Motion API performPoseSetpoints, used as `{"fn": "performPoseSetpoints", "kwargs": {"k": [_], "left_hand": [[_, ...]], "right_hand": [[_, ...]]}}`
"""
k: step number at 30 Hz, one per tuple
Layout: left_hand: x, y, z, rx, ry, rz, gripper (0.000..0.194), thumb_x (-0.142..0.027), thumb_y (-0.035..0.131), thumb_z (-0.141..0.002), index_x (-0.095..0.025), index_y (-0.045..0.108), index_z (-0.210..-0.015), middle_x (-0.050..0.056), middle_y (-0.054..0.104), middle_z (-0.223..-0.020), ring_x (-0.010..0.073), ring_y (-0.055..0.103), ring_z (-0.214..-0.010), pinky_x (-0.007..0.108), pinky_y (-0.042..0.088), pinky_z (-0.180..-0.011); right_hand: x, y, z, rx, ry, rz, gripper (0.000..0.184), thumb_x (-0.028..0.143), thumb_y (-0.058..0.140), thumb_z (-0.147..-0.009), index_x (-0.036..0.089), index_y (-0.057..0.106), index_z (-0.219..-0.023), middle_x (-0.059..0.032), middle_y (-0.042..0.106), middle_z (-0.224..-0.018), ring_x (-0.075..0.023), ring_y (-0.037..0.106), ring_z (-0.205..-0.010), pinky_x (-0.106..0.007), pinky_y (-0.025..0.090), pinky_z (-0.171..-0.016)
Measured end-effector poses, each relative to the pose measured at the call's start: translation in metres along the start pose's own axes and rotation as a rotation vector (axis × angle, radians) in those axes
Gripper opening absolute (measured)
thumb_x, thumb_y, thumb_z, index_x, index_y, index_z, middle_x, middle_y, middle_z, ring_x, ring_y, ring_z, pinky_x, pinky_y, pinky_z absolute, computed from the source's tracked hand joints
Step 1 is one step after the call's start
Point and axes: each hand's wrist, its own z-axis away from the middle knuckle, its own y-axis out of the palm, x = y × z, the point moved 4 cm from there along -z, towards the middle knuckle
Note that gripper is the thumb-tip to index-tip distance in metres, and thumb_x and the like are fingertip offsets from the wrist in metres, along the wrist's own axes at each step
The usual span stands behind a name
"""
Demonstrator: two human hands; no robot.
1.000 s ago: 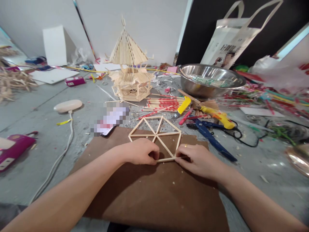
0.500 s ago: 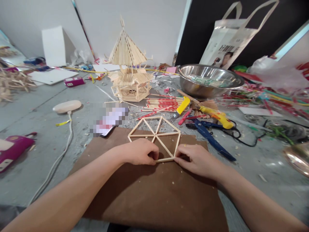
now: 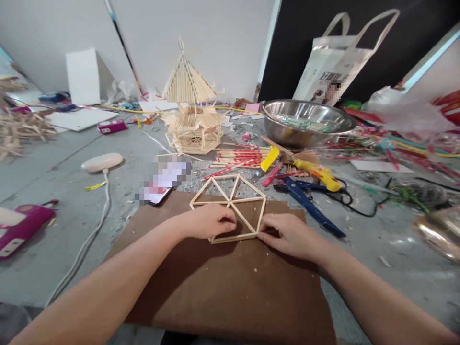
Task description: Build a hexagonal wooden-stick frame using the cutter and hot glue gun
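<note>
On the brown board (image 3: 230,287) I see one hexagonal stick frame (image 3: 230,203) with six spokes; my left hand (image 3: 210,221) and right hand (image 3: 287,235) pinch its near edge, apparently one stick each.

A: What bounds the scene at the rear?

B: A pale wall (image 3: 215,43) to the left and centre, and a black panel (image 3: 302,43) to the right; a light strip runs between them.

A: And the ground?

B: A grey concrete floor (image 3: 57,177), scuffed and strewn with scraps. A brown board (image 3: 223,287) lies on it in the foreground.

A: Anything propped against the back?

B: A white folded card (image 3: 84,74) stands near the wall at left, and a white bag (image 3: 334,62) leans on the black panel. Lighting is even and soft.
</note>
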Motion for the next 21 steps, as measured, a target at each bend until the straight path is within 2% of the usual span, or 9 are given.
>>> {"fn": "performPoseSetpoints", "kwargs": {"k": [21], "left_hand": [[0.0025,0.0032,-0.0023,0.016,-0.03,0.013,0.021,-0.027,0.042,-0.076,-0.018,0.058,-0.087,0.001,0.062,-0.087,0.0117,0.055,-0.077,0.021,0.04,-0.069]], "right_hand": [[-0.0023,-0.001,0.0001,-0.002,-0.037,0.011,0.014,0.025,0.045,-0.076,0.018,0.055,-0.069,-0.0015,0.06,-0.069,-0.0107,0.052,-0.061,-0.021,0.033,-0.056]]}}
